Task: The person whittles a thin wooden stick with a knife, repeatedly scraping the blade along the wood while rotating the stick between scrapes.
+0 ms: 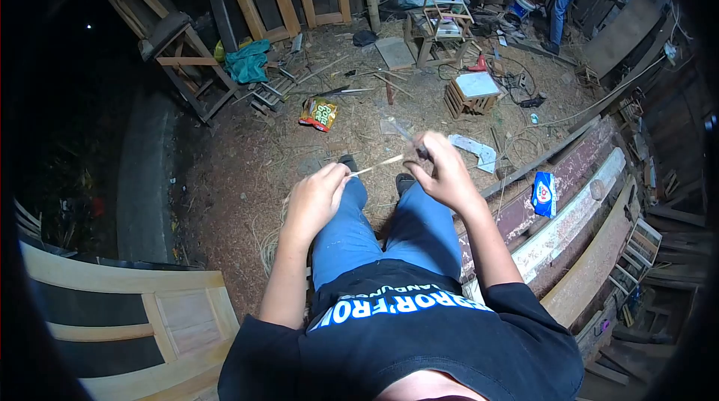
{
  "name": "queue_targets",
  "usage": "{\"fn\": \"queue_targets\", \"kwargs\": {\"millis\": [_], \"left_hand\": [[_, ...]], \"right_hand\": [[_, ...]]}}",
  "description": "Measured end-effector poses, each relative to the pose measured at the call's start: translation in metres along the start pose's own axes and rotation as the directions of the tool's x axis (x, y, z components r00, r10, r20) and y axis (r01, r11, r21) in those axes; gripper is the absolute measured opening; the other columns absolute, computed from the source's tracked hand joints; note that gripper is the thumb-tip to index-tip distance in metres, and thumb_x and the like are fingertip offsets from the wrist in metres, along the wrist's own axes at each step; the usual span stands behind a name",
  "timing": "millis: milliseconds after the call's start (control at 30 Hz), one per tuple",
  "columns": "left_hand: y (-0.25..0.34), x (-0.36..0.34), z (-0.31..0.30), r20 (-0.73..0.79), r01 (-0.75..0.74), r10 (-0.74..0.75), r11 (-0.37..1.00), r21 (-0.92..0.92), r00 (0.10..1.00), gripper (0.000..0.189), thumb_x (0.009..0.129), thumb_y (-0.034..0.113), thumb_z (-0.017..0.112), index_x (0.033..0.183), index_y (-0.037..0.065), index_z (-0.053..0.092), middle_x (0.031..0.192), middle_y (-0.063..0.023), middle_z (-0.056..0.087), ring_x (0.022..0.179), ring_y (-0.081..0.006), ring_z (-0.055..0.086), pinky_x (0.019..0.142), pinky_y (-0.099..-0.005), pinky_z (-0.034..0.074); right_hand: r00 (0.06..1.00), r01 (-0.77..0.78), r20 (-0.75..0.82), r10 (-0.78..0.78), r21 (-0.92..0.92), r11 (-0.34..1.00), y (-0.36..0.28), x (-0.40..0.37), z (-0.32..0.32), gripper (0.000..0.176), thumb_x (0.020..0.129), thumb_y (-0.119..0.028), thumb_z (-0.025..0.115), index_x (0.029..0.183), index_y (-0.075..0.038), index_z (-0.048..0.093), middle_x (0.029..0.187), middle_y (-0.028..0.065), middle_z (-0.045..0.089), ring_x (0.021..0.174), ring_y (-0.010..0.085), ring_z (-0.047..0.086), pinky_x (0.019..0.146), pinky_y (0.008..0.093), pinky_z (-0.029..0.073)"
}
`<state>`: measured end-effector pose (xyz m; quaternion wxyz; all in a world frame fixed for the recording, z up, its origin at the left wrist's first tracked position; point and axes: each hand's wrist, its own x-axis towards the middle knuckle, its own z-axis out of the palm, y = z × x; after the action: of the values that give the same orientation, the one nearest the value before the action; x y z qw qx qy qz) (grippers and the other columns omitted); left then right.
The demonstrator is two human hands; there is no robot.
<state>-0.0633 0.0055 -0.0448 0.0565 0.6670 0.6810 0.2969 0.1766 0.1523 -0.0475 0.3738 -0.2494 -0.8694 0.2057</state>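
My left hand [318, 197] is closed in a pinch on one end of a thin pale strip [380, 166], which looks like split bamboo or cane. The strip runs up to the right, its far end meeting my right hand [447, 175]. That hand is closed around the dark handle of a knife [404, 131], whose blade points up and to the left. Both hands hover above my knees in blue jeans. Beside my left leg, a loose bundle of thin strips [269, 244] lies on the ground.
A snack bag [320, 114] lies on the littered ground ahead. To my right, a blue-and-white packet [544, 195] rests on long planks [565, 232]. A slatted crate [470, 94] stands farther off. Wooden panel frames [142, 330] lean at lower left. Another person [563, 8] stands at the back right.
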Motion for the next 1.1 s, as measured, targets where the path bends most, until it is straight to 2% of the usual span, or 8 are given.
{"fn": "queue_targets", "kwargs": {"millis": [67,167,233,633,733,867,933,1100], "left_hand": [[0.000,-0.002,0.005,-0.003,0.118,-0.120,0.980,-0.160,0.993,0.009,0.101,0.009,0.066,0.104,0.001,0.065,0.084,-0.0082,0.066,0.075,-0.0230,0.067,0.068,-0.0381,0.053],[0.006,-0.003,0.011,0.109,0.326,-0.319,0.783,-0.530,0.942,0.007,0.105,0.008,0.060,0.104,0.001,0.063,0.077,-0.0029,0.060,0.071,-0.0111,0.060,0.065,-0.0283,0.047],[0.017,-0.004,0.017,0.178,0.349,-0.334,0.570,-0.744,0.926,0.007,0.107,0.007,0.057,0.105,0.001,0.061,0.077,0.0008,0.057,0.071,-0.0053,0.055,0.064,-0.0230,0.043],[0.049,-0.003,0.020,0.139,0.288,-0.343,0.436,-0.852,0.929,0.008,0.108,0.003,0.057,0.108,-0.001,0.063,0.079,-0.0006,0.061,0.071,-0.0061,0.058,0.066,-0.0230,0.047],[0.060,-0.004,0.010,0.200,0.332,-0.349,0.373,-0.866,0.915,0.011,0.108,0.009,0.059,0.108,-0.001,0.065,0.079,0.0001,0.061,0.070,-0.0055,0.055,0.064,-0.0213,0.042],[0.064,-0.006,0.016,0.121,0.279,-0.366,0.417,-0.865,0.923,0.009,0.108,0.006,0.059,0.108,-0.001,0.064,0.079,-0.0003,0.061,0.070,-0.0056,0.056,0.064,-0.0215,0.043],[0.063,-0.010,0.020,0.050,0.222,-0.368,0.443,-0.868,0.929,0.008,0.107,0.005,0.059,0.109,-0.001,0.064,0.080,-0.0009,0.062,0.071,-0.0057,0.057,0.064,-0.0214,0.043],[0.070,-0.011,0.021,0.009,0.202,-0.385,0.462,-0.863,0.923,0.005,0.105,0.000,0.061,0.109,-0.002,0.063,0.088,-0.0040,0.065,0.076,-0.0078,0.062,0.070,-0.0239,0.051]], "right_hand": [[0.982,0.044,-0.184,-0.043,-0.001,0.999,-0.020,0.012,-0.015,0.031,0.083,-0.014,0.082,0.096,-0.002,0.057,0.097,0.0169,0.060,0.094,0.0390,0.059,0.083,0.0464,0.048],[0.976,-0.181,-0.145,0.161,-0.140,0.973,-0.019,0.006,-0.024,0.027,0.099,-0.024,0.067,0.091,-0.002,0.053,0.094,0.0206,0.062,0.092,0.0422,0.061,0.079,0.0491,0.048],[0.939,-0.342,-0.026,0.344,0.044,0.939,-0.014,-0.001,-0.016,0.025,0.106,-0.024,0.058,0.092,-0.004,0.052,0.084,0.0229,0.063,0.082,0.0467,0.064,0.071,0.0531,0.048],[0.997,0.007,0.081,-0.003,-0.046,0.999,-0.033,-0.006,-0.006,0.029,0.097,-0.027,0.070,0.079,-0.009,0.057,0.069,0.0139,0.063,0.063,0.0358,0.067,0.056,0.0460,0.051],[0.990,-0.137,0.005,0.138,-0.082,0.987,-0.018,0.009,-0.021,0.027,0.096,-0.027,0.070,0.078,-0.009,0.060,0.066,0.0129,0.062,0.060,0.0366,0.066,0.054,0.0456,0.051],[0.980,0.014,0.197,0.001,-0.074,0.997,-0.046,-0.002,-0.020,0.027,0.095,-0.031,0.072,0.080,-0.010,0.063,0.066,0.0142,0.064,0.061,0.0351,0.068,0.054,0.0449,0.051],[0.990,-0.128,0.049,0.133,-0.087,0.988,-0.025,0.005,-0.025,0.029,0.094,-0.032,0.073,0.078,-0.010,0.061,0.064,0.0123,0.062,0.059,0.0338,0.067,0.053,0.0445,0.050],[0.992,0.077,0.098,-0.074,-0.027,0.997,-0.053,-0.004,-0.018,0.029,0.094,-0.021,0.074,0.075,-0.005,0.059,0.060,0.0136,0.056,0.052,0.0315,0.060,0.050,0.0419,0.044]]}}
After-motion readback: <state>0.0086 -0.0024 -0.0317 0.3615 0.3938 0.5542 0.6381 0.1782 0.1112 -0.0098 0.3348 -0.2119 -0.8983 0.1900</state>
